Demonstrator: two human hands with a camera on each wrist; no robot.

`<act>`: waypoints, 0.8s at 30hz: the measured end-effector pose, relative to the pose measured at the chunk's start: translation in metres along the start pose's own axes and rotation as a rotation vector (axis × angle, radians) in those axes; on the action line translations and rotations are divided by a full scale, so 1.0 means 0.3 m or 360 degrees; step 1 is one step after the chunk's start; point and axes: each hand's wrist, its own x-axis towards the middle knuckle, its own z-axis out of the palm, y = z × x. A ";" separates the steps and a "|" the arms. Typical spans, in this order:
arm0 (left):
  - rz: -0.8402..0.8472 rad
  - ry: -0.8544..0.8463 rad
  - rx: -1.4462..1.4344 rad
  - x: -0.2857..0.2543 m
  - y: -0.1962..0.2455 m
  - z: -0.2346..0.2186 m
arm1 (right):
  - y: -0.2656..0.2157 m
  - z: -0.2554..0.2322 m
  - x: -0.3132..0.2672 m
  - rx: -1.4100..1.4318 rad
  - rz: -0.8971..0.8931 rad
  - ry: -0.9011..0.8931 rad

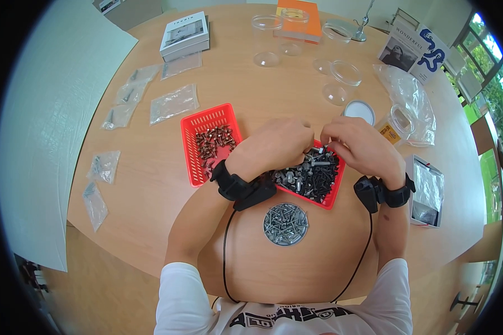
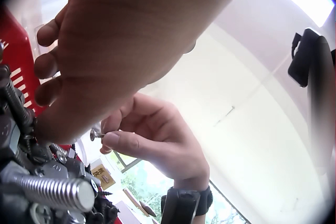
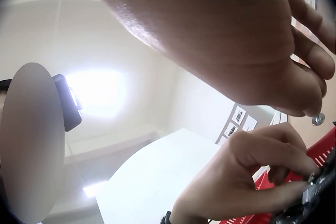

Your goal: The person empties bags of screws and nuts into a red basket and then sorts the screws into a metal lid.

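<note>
A red basket (image 1: 331, 199) holds a pile of mixed bolts and black screws (image 1: 318, 181). My left hand (image 1: 278, 143) reaches into its far side with bent fingers; in the right wrist view the thumb and index finger of the left hand (image 3: 236, 174) touch bolts, and whether they grip one cannot be told. Above the basket's far right corner, my right hand (image 1: 363, 146) pinches a small screw. The round head of that screw (image 2: 94, 134) shows at the fingertips of the right hand (image 2: 163, 137) in the left wrist view.
Left of it stands a red basket (image 1: 193, 162) of copper-coloured screws. A round dish of silver screws (image 1: 285, 224) sits near my body. Small plastic bags (image 1: 174, 104) lie at the left, clear jars (image 1: 266, 42) stand at the back, and an open box (image 1: 427, 191) is at the right.
</note>
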 end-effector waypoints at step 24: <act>0.0022 -0.0019 -0.0026 -0.001 -0.003 -0.005 | 0.018 0.058 0.018 0.0016 -0.0034 -0.0250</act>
